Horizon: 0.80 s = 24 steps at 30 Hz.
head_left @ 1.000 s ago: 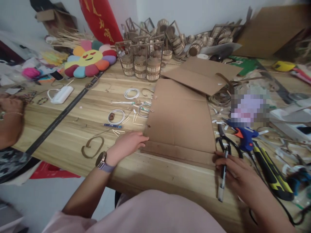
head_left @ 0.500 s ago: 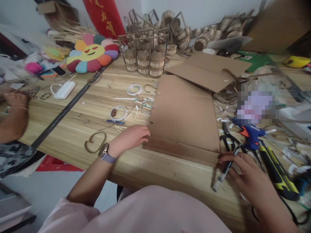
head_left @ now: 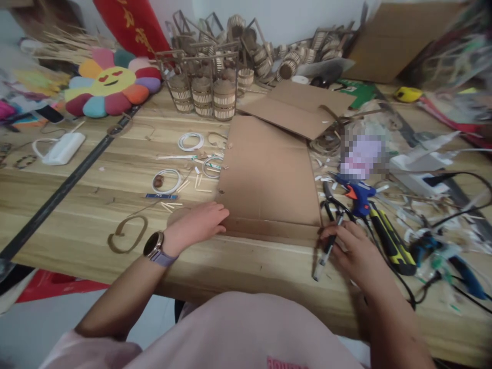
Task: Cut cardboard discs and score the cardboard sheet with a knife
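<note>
A brown cardboard sheet (head_left: 269, 174) lies on the wooden table (head_left: 246, 266), with a folded strip along its near edge. At its near left corner rests my left hand (head_left: 203, 221), a watch on the wrist, fingers bent together at the cardboard's edge; what they grip, if anything, is too small to tell. My right hand (head_left: 351, 248) is at the near right corner with a pen (head_left: 328, 251) held between its fingers, tip end pointing down toward me. Another cardboard piece (head_left: 300, 106) overlaps the far edge of the sheet.
Blue glue gun (head_left: 359, 197), yellow-black cutter (head_left: 394, 243) and cables lie right. White rings (head_left: 166, 181), small sticks and a curled strip (head_left: 128, 233) are left. Small woven baskets (head_left: 202, 97) and a flower cushion (head_left: 111, 84) stand behind. A power strip (head_left: 418, 171) sits far right.
The view has swung to the right, so the table's contents appear further left. The other person's arm at the left has left view. Both hands stay at the cardboard's near corners.
</note>
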### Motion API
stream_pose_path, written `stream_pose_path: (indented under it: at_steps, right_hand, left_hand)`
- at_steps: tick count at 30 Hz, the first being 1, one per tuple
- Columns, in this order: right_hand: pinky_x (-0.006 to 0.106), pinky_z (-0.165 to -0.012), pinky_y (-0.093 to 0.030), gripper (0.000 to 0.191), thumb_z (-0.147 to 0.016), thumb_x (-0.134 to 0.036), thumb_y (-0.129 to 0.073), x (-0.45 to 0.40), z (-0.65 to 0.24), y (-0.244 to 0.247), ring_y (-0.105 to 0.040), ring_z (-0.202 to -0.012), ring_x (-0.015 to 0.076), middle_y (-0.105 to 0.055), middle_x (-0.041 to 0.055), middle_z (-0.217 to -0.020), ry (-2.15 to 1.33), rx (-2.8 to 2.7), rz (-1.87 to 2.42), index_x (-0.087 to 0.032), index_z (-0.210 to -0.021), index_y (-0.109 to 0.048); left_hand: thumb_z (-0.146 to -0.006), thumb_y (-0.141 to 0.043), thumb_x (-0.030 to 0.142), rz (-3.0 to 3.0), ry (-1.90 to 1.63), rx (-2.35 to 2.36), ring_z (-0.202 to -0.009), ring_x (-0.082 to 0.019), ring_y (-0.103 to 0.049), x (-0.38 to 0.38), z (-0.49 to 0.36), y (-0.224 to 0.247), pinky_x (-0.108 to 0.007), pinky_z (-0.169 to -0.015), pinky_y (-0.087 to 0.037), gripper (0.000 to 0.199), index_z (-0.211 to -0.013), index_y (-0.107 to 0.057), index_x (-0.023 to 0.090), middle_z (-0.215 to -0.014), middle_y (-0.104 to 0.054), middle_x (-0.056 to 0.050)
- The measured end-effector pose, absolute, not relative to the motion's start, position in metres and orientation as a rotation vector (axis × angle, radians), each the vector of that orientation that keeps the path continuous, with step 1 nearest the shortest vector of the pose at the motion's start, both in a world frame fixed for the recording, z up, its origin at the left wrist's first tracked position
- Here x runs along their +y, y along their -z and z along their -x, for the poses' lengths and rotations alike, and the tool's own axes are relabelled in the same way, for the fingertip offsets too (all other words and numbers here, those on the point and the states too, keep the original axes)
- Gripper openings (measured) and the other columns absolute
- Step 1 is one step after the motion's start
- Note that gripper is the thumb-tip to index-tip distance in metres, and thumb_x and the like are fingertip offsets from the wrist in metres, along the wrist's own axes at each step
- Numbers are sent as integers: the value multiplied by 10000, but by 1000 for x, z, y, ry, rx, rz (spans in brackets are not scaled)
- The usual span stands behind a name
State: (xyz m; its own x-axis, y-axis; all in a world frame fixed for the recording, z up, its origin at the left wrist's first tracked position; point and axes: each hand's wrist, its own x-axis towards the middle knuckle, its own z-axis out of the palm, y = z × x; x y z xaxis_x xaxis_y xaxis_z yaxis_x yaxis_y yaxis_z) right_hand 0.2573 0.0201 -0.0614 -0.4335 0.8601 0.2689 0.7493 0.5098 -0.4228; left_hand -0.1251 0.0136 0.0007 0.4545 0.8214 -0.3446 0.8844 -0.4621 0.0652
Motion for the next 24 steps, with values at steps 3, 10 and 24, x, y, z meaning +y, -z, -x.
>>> stream_pose_path:
  at_steps: [3,10,24]
  right_hand:
    - [377,-772,-513,164,-897,-152,-509,19,-253,57,-642,-843,237,-617,49,-900,-342,-2304,1355,-277,-893,-615]
    - [347,-728,-508,184,-871,-111,-508,17,-250,52,-631,-806,222,-585,37,-876,-390,-2297,1373,-262,-898,-609]
    - [337,-732,-512,175,-904,-139,-497,16,-252,53,-648,-819,216,-597,36,-886,-424,-2297,1405,-271,-898,-612]
  left_hand:
    - [-979,-644,267,-2547,424,1350,-953,-235,-667,20,109,-1,-321,-764,-455,107,-935,-622,172,-998,-700,-65]
    - [-1014,-588,316,-2647,402,1133,-928,-245,-697,39,87,10,-333,-723,-455,184,-942,-650,158,-976,-729,-77]
    - [-1030,-544,335,-2743,426,1025,-804,-218,-711,46,89,19,-295,-544,-359,262,-1223,-628,178,-973,-744,-63]
